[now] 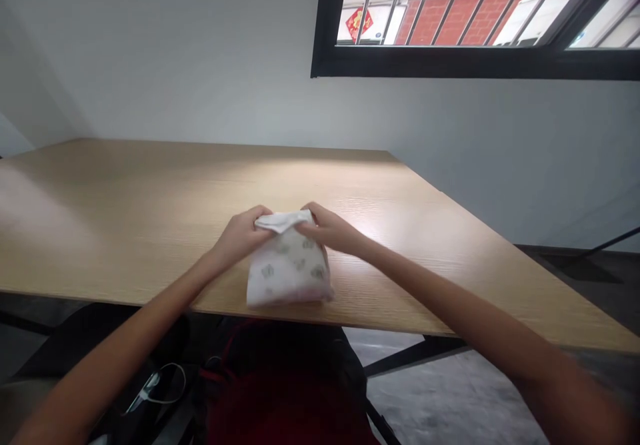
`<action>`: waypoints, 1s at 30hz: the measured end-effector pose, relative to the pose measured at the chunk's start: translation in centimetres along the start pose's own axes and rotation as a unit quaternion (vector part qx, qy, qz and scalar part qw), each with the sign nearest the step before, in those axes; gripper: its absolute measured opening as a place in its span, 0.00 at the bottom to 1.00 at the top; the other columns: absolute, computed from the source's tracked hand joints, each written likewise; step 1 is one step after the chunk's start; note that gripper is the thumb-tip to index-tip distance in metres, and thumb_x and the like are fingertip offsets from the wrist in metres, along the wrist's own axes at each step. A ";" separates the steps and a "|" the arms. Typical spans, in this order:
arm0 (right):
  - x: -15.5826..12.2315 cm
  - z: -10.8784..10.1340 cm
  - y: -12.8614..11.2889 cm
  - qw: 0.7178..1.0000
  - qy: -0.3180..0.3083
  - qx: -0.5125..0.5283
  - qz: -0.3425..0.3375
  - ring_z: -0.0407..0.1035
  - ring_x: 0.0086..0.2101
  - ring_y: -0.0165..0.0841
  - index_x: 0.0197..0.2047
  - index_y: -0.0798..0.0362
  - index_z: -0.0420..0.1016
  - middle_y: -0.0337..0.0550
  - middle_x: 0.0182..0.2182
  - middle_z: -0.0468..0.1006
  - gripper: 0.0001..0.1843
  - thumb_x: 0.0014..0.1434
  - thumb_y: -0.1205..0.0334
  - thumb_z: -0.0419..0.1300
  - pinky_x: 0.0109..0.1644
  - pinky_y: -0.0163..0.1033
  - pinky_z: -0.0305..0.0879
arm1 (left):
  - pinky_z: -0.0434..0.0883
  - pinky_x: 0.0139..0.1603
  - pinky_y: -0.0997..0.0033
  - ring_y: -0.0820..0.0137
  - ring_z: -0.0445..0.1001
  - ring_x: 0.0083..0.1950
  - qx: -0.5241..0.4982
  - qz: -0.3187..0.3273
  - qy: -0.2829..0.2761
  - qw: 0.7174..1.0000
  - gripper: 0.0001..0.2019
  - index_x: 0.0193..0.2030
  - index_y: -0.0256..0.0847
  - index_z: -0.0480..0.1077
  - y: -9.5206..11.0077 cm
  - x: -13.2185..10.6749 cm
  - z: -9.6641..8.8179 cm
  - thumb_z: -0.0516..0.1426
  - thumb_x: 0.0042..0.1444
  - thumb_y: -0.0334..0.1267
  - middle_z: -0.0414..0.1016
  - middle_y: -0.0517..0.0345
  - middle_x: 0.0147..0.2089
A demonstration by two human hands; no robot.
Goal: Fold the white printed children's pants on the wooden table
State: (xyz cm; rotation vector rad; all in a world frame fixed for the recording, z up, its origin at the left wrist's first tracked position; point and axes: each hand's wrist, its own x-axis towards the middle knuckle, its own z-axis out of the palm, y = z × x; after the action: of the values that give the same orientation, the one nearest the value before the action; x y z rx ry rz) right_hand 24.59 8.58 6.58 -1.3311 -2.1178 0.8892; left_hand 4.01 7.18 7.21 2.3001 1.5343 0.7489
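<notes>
Pale wall (210, 58) behind; wide wood-grain counter (150, 198) in front of it, smooth with a slight sheen; dark-framed window (450, 62) upper right, bars across it; white cloth bundle (287, 275) by the counter's near edge, about mid-view, roughly squarish, patterned; can't tell whether its far end rests on the counter or is lifted a bit.

Handling, as judged: light, one hand could likely carry it; soft and floppy, creases easily, little stiffness of its own; not fragile, nothing to break; probably not slippery between fingers, though it may slide on the smooth counter if pulled; loose layers could spring open if let go.

Left hand (243, 232) pinches the far left corner, thumb toward the wearer; right hand (327, 226) pinches the far right corner the same way; both grips narrow, fabric between thumb and fingers; turned-over white edge (284, 220) runs between them, sagging in the middle; best hold is those two far corners, all layers together, kept evenly taut; lower right corner looks bunched, poorer grip there; grey printed motifs (300, 264) blurred, can't read them.
</notes>
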 end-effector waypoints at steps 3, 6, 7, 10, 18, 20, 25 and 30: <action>3.6 0.3 1.3 0.997 0.008 -0.073 0.020 0.64 0.44 0.44 0.59 0.59 0.50 0.61 0.50 0.64 0.31 0.58 0.49 0.50 0.39 0.44 0.66 | 0.66 0.48 0.59 0.57 0.66 0.51 0.109 -0.017 0.045 0.993 0.20 0.52 0.31 0.61 -1.5 1.8 2.2 0.51 0.55 0.41 0.66 0.42 0.51; 3.9 2.7 1.8 0.976 0.073 -0.197 -0.049 0.49 0.57 0.49 0.64 0.53 0.41 0.58 0.60 0.49 0.33 0.61 0.50 0.48 0.52 0.56 0.58 | 0.62 0.54 0.54 0.56 0.63 0.55 0.187 0.055 0.063 0.979 0.19 0.53 0.29 0.60 -1.4 -0.9 4.8 0.47 0.59 0.39 0.64 0.39 0.53; 3.9 3.6 1.9 0.963 0.081 -0.247 -0.068 0.44 0.58 0.51 0.64 0.49 0.42 0.56 0.61 0.46 0.31 0.62 0.51 0.47 0.53 0.61 0.54 | 0.62 0.55 0.54 0.57 0.64 0.55 0.203 0.083 0.051 0.974 0.19 0.53 0.29 0.61 -1.0 -2.4 5.6 0.45 0.60 0.40 0.65 0.39 0.53; 5.6 5.8 2.4 0.914 0.092 -0.380 -0.104 0.39 0.60 0.54 0.63 0.41 0.47 0.51 0.63 0.40 0.26 0.64 0.48 0.44 0.52 0.71 0.43 | 0.61 0.57 0.52 0.53 0.60 0.59 0.225 0.141 0.013 0.964 0.24 0.56 0.26 0.59 0.3 -6.9 7.6 0.43 0.61 0.45 0.62 0.37 0.57; 8.0 4.0 1.1 0.890 0.152 -0.351 -0.250 0.48 0.57 0.44 0.61 0.51 0.55 0.50 0.58 0.55 0.21 0.66 0.58 0.43 0.60 0.59 0.40 | 0.63 0.58 0.55 0.58 0.59 0.61 0.197 0.191 -0.022 0.961 0.27 0.62 0.34 0.52 -0.3 -10.3 6.2 0.48 0.59 0.47 0.58 0.45 0.61; 4.5 3.7 1.0 0.892 0.077 -0.305 -0.326 0.52 0.55 0.40 0.55 0.53 0.62 0.48 0.55 0.61 0.19 0.65 0.56 0.46 0.60 0.53 0.46 | 0.64 0.57 0.55 0.59 0.61 0.60 0.178 0.180 -0.033 0.967 0.27 0.61 0.39 0.53 -1.4 -10.0 5.0 0.51 0.58 0.47 0.60 0.47 0.61; -5.0 3.9 2.5 0.907 -0.032 -0.271 -0.319 0.57 0.51 0.47 0.51 0.58 0.66 0.56 0.52 0.63 0.31 0.48 0.49 0.63 0.51 0.52 0.59 | 0.63 0.57 0.53 0.59 0.64 0.58 0.133 0.179 -0.001 0.975 0.23 0.56 0.42 0.61 -3.4 -10.4 4.0 0.56 0.54 0.44 0.66 0.50 0.56; -9.4 3.4 2.3 0.921 -0.071 -0.206 -0.322 0.61 0.48 0.42 0.51 0.59 0.64 0.54 0.46 0.68 0.21 0.52 0.70 0.56 0.49 0.46 0.62 | 0.57 0.61 0.55 0.65 0.66 0.55 0.051 0.184 -0.013 0.981 0.11 0.45 0.42 0.69 -1.9 -12.0 3.0 0.50 0.57 0.31 0.74 0.56 0.46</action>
State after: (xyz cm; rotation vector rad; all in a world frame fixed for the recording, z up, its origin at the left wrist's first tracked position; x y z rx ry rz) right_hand 27.49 -0.17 2.11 -0.6392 -2.7090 0.2746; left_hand 0.60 -2.85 0.63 2.6994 1.1702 0.7356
